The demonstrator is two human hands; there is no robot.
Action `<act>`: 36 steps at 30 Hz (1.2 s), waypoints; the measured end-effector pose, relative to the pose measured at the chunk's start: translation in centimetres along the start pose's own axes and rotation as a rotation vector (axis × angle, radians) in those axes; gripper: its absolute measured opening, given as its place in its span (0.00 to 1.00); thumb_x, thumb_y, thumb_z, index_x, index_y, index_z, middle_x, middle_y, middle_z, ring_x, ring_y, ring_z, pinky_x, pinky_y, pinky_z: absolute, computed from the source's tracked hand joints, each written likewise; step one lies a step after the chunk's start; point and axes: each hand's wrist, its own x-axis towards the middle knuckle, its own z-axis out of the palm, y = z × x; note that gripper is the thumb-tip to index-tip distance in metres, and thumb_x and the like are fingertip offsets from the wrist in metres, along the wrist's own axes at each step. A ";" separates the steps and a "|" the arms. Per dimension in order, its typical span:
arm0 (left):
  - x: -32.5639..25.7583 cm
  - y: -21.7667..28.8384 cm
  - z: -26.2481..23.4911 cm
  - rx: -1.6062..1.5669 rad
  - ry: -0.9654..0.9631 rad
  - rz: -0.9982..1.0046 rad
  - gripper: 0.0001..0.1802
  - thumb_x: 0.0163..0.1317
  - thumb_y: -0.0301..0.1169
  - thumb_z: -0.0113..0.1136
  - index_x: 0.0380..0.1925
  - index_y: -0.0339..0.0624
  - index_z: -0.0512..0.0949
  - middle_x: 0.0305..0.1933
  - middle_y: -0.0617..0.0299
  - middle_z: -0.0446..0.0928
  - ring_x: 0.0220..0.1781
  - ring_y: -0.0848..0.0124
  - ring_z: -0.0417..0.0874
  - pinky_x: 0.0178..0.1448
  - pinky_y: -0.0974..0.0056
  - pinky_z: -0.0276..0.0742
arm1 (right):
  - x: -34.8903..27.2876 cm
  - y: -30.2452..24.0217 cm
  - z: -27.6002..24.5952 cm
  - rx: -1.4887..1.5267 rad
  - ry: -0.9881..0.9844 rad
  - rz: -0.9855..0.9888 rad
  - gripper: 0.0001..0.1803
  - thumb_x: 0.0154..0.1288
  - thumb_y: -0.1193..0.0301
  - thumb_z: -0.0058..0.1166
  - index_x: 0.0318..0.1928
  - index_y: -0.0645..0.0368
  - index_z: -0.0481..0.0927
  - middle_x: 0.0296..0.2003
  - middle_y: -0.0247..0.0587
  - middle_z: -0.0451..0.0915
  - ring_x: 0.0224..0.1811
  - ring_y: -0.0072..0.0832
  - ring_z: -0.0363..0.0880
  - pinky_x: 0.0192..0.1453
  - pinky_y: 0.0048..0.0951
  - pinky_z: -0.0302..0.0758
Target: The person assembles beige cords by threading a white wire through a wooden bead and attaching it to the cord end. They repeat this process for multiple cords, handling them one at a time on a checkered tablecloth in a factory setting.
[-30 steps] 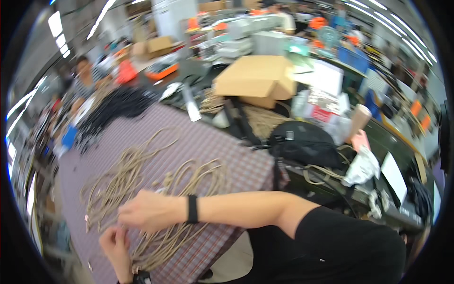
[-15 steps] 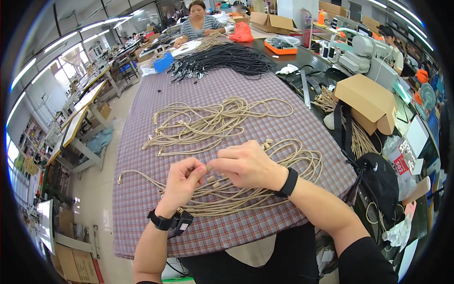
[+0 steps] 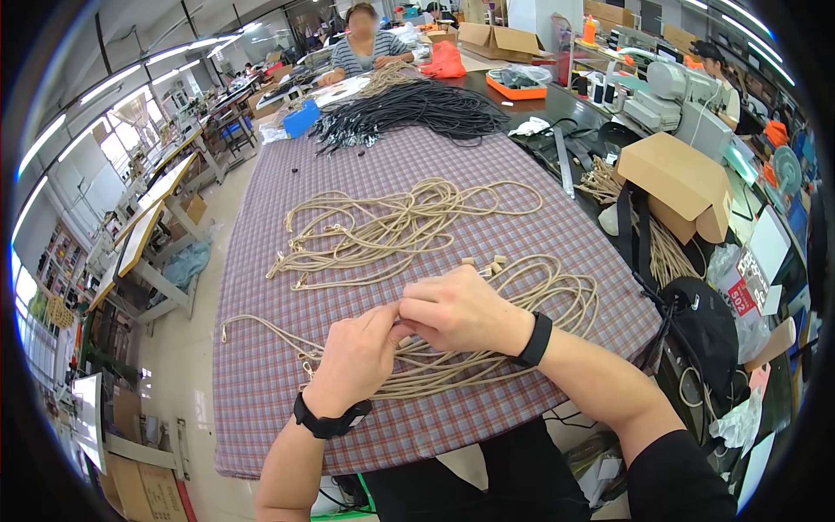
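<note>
My left hand (image 3: pixel 358 355) and my right hand (image 3: pixel 457 309) meet fingertip to fingertip above the near bundle of beige cords (image 3: pixel 452 380). Both are closed in a pinch, and the fingers hide what lies between them. Just beyond my right hand are a few small beige barrel-shaped pieces (image 3: pixel 497 261). Another such piece partly shows under my fingers. Gold-coloured metal clasps (image 3: pixel 307 369) end some cords beside my left wrist. Farther off lies a second loose bundle of beige cords (image 3: pixel 374 230), its clasps to the left.
A checked cloth (image 3: pixel 270 418) covers the table. Black cords (image 3: pixel 417 113) are heaped at its far end, beside a blue box (image 3: pixel 301 118); a person (image 3: pixel 370 48) sits behind. On the right stand an open cardboard box (image 3: pixel 674 183) and a black bag (image 3: pixel 700 326).
My left hand has moved right and turned over against my right fingertips. The small beige piece seen between the fingers before is now hidden.
</note>
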 end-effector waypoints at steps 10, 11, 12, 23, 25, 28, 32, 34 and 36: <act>-0.2 -0.9 -1.5 -0.009 -0.144 -0.048 0.08 0.78 0.24 0.60 0.36 0.37 0.75 0.30 0.42 0.81 0.30 0.38 0.83 0.33 0.42 0.74 | 0.9 -0.2 -2.0 0.007 -0.197 0.004 0.07 0.63 0.74 0.66 0.39 0.52 0.82 0.33 0.31 0.79 0.34 0.36 0.86 0.30 0.40 0.80; -0.3 -0.8 -1.6 0.003 -0.146 -0.048 0.08 0.79 0.25 0.60 0.37 0.37 0.74 0.30 0.42 0.80 0.30 0.38 0.83 0.33 0.42 0.74 | 1.1 -0.3 -2.2 0.005 -0.212 -0.003 0.07 0.62 0.73 0.65 0.39 0.52 0.81 0.33 0.31 0.78 0.34 0.35 0.86 0.30 0.40 0.80; -0.3 -0.7 -1.6 0.016 -0.149 -0.048 0.08 0.79 0.26 0.59 0.37 0.37 0.74 0.29 0.42 0.80 0.30 0.38 0.83 0.33 0.42 0.74 | 1.3 -0.3 -2.3 0.004 -0.226 -0.011 0.07 0.61 0.73 0.65 0.38 0.51 0.81 0.32 0.31 0.78 0.34 0.35 0.86 0.30 0.40 0.80; -0.2 -1.4 -2.3 0.065 -0.240 -0.078 0.11 0.84 0.31 0.56 0.40 0.37 0.72 0.26 0.42 0.78 0.29 0.37 0.82 0.34 0.41 0.74 | 1.0 0.3 -3.6 -0.088 -0.199 -0.010 0.06 0.59 0.73 0.66 0.35 0.49 0.81 0.30 0.30 0.76 0.30 0.32 0.84 0.27 0.39 0.75; -0.2 -1.6 -2.5 0.044 -0.241 -0.077 0.11 0.84 0.31 0.56 0.40 0.37 0.72 0.26 0.42 0.78 0.30 0.37 0.82 0.34 0.41 0.74 | 1.2 0.3 -3.8 -0.096 -0.185 -0.010 0.06 0.60 0.74 0.66 0.35 0.49 0.82 0.30 0.29 0.77 0.30 0.32 0.84 0.27 0.39 0.74; -0.2 -1.8 -2.8 -0.003 -0.198 -0.054 0.11 0.84 0.31 0.56 0.40 0.38 0.72 0.26 0.43 0.78 0.30 0.37 0.82 0.34 0.42 0.74 | 1.5 0.2 -4.2 -0.104 -0.175 0.012 0.06 0.60 0.74 0.66 0.35 0.48 0.82 0.29 0.28 0.76 0.30 0.31 0.84 0.27 0.38 0.73; -0.4 -2.3 -2.8 -0.036 -0.166 -0.042 0.09 0.84 0.30 0.55 0.41 0.37 0.73 0.28 0.43 0.79 0.32 0.39 0.82 0.35 0.43 0.74 | 1.8 0.2 -4.4 -0.081 -0.138 0.022 0.06 0.63 0.73 0.68 0.35 0.50 0.82 0.29 0.29 0.77 0.29 0.33 0.84 0.27 0.38 0.74; -0.5 -2.5 -2.3 -0.032 -0.108 -0.029 0.08 0.83 0.29 0.56 0.41 0.37 0.73 0.30 0.44 0.80 0.32 0.40 0.83 0.35 0.44 0.75 | 1.9 0.1 -4.2 -0.062 -0.112 0.037 0.07 0.65 0.73 0.69 0.34 0.50 0.82 0.28 0.30 0.78 0.28 0.34 0.83 0.27 0.39 0.74; -0.6 -2.2 -1.1 -0.048 -0.016 0.010 0.08 0.82 0.28 0.57 0.40 0.37 0.73 0.30 0.46 0.80 0.32 0.41 0.83 0.35 0.44 0.76 | 1.9 0.0 -3.4 -0.046 -0.125 0.071 0.08 0.67 0.71 0.69 0.33 0.51 0.81 0.28 0.31 0.77 0.28 0.36 0.82 0.27 0.39 0.74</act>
